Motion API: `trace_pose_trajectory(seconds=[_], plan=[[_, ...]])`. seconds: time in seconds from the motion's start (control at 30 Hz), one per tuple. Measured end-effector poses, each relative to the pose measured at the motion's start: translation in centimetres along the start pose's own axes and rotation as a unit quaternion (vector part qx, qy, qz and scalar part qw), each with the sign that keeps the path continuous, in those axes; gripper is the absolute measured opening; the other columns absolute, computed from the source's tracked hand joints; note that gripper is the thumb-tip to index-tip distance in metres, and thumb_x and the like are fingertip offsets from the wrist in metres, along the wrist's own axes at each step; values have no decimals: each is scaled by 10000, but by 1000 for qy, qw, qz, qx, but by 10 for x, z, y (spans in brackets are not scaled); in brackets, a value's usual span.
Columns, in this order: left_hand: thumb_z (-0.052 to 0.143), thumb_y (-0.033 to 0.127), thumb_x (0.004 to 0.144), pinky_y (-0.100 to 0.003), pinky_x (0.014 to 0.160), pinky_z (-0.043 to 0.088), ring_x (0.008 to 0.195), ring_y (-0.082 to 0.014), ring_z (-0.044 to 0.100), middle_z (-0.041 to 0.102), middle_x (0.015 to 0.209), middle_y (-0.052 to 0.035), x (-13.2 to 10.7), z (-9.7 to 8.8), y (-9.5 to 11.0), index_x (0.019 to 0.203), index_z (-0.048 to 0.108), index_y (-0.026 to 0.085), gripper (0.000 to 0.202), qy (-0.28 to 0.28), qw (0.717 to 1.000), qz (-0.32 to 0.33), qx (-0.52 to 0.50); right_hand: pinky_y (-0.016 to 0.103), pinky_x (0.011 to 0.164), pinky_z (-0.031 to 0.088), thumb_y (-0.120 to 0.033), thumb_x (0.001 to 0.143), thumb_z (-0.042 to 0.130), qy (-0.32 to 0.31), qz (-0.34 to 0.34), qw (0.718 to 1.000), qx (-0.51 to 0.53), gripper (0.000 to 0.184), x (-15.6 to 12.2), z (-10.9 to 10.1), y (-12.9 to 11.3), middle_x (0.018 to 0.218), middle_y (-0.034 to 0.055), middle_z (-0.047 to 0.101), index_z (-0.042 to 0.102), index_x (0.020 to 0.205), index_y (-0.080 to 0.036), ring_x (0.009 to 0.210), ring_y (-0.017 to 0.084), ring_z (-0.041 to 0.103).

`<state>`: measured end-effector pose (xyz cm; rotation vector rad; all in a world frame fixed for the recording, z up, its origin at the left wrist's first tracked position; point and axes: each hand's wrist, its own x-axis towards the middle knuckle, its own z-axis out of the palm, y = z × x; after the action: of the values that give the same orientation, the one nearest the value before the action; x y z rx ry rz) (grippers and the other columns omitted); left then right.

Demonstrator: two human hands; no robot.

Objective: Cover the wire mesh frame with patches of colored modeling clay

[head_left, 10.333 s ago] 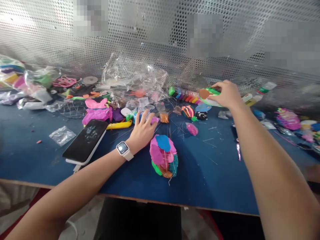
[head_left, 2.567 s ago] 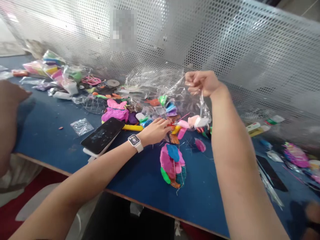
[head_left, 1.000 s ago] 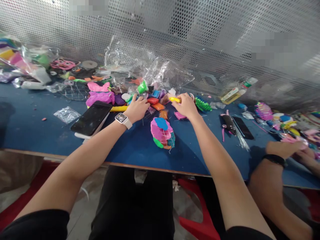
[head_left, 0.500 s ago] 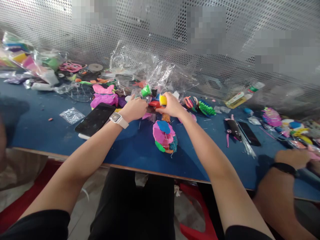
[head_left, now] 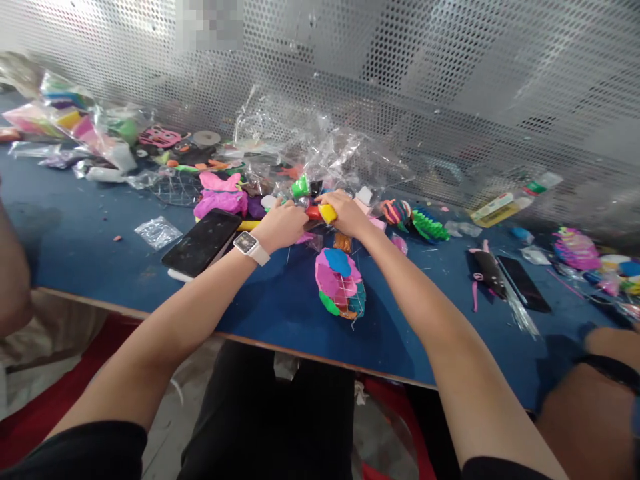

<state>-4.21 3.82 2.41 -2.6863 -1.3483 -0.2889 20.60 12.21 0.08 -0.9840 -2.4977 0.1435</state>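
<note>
My right hand [head_left: 346,215] is curled round a small yellow lump of modelling clay [head_left: 328,213]. Close beside it, my left hand [head_left: 285,223], with a white watch on the wrist, reaches into the pile with its fingers bent. What those fingers hold, if anything, is hidden. A red clay piece [head_left: 314,213] lies between both hands; a green clay piece [head_left: 301,187] sits just behind. Nearer to me, an egg-shaped wire-mesh form [head_left: 340,283] rests on the table, partly covered with pink, blue and green clay patches.
A black phone [head_left: 203,241] lies left of my hands, beside a pink and purple clay piece [head_left: 223,193]. Crumpled clear plastic [head_left: 340,150] leans on the perforated metal panel [head_left: 450,80]. Rightward are a spiky green piece [head_left: 430,225], a bottle [head_left: 515,200] and another person's arm [head_left: 590,407].
The view has shifted, so the table things sit further right and slightly lower. My right hand has closed in toward my left, the yellow clay still in it.
</note>
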Motion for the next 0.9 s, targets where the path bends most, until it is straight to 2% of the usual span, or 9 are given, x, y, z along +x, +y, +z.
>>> trace_pose_trajectory(seconds=[0.1,0.17,0.3,0.37,0.43,0.53,0.63,0.8,0.9], plan=[[528,195,1095,-511,1080,465,1177,-370,729,836,1155,-183,0,-3,1,1105,858,144,333,-11,1000,-5,10,539,1108,528,-191,967,616,14,-6,1000,25,141,3,7,-7,1210,125,820,702,1058,-256,1182,362,663],[527,206,1105,-523,1086,465,1210,-385,725,835,1191,-188,0,-5,2,1125,854,134,335,-22,1000,-10,16,516,1040,551,-311,1003,666,41,17,998,38,70,3,7,-7,1132,126,804,687,1036,-253,1106,350,672],[483,196,1129,-533,1104,460,1247,-387,723,832,1215,-189,-2,-7,3,1137,847,127,371,-31,999,-5,27,512,953,589,-576,1004,749,170,129,976,41,338,3,-4,15,1022,84,757,609,1024,-269,918,300,671],[486,177,1122,-534,1121,450,1244,-379,723,833,1207,-181,-2,-6,3,1129,849,137,365,-30,999,0,32,540,971,600,-587,1009,754,233,190,954,19,356,6,-10,32,985,75,733,574,1017,-281,908,305,678],[495,176,1118,-533,1130,443,1233,-369,724,834,1204,-173,-2,-5,2,1118,849,147,356,-27,999,2,35,571,1048,589,-519,1023,744,256,218,942,-8,297,10,-13,48,1053,100,739,562,1012,-285,1021,340,710],[501,188,1121,-523,1121,441,1207,-353,725,837,1181,-161,-2,-3,2,1094,848,160,349,-19,999,1,36,587,1158,543,-375,1020,729,231,229,945,-41,179,19,-10,67,1222,143,753,578,1024,-280,1235,386,699],[512,185,1121,-545,1158,424,1202,-354,727,842,1178,-156,-2,-3,3,1088,846,155,338,-17,999,4,37,572,1175,533,-311,1001,760,196,248,947,-54,174,27,-8,83,1256,174,762,610,1070,-256,1266,393,689],[497,163,1122,-575,1188,440,1239,-384,726,840,1188,-167,-3,-3,4,1111,846,141,350,-19,999,8,28,621,1128,568,-460,969,830,147,238,957,-78,299,29,-25,108,1136,199,764,653,1009,-222,1145,407,711],[511,156,1104,-610,1236,425,1187,-369,734,841,1150,-161,-3,1,2,1070,855,158,346,-2,1000,10,15,631,1069,601,-603,934,847,111,204,967,-109,424,15,-46,104,1091,196,756,662,956,-222,1069,410,724]])
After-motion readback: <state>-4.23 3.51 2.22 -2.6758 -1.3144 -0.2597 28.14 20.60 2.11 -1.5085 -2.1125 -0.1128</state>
